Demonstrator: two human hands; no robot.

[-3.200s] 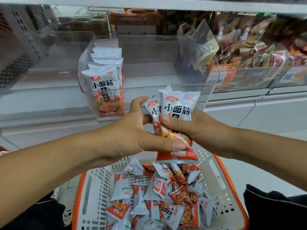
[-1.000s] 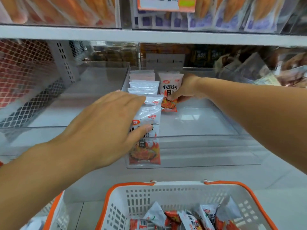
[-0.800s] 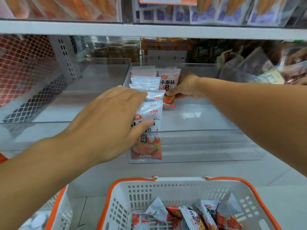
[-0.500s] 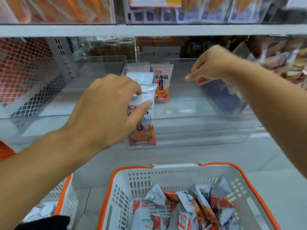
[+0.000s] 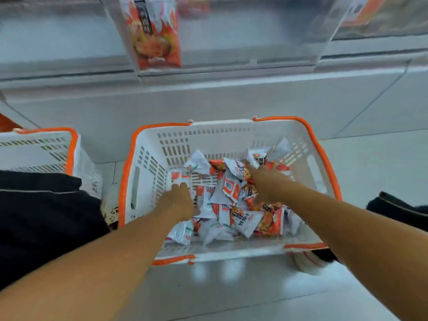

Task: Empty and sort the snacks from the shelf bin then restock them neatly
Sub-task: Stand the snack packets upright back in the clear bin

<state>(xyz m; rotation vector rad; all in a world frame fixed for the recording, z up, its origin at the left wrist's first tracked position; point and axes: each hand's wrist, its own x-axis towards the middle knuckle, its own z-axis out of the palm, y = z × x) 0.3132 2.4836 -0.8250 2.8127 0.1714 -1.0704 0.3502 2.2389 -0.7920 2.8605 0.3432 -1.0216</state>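
Note:
A white basket with an orange rim (image 5: 128, 167) stands on the floor below the shelf and holds several loose red-and-white snack packets (image 5: 243, 220). Both my hands reach down into it. My left hand (image 5: 179, 200) is at the pile's left side, fingertips against a packet (image 5: 179, 178) by the basket wall; the blur hides whether it grips. My right hand (image 5: 262, 181) lies on the packets at the right, fingers stretched forward. Above, the clear shelf bin (image 5: 254, 42) holds a row of upright packets (image 5: 157, 35) at its left side.
A second white and orange basket (image 5: 46, 144) sits on the floor to the left. My dark-clothed knees (image 5: 41, 216) flank the basket, the other one (image 5: 398, 207) at the right. The shelf front runs across the top.
My view has dropped from the shelf bin to the basket. Both hands left the bin, where the right hand had set packets upright, and now reach into the pile.

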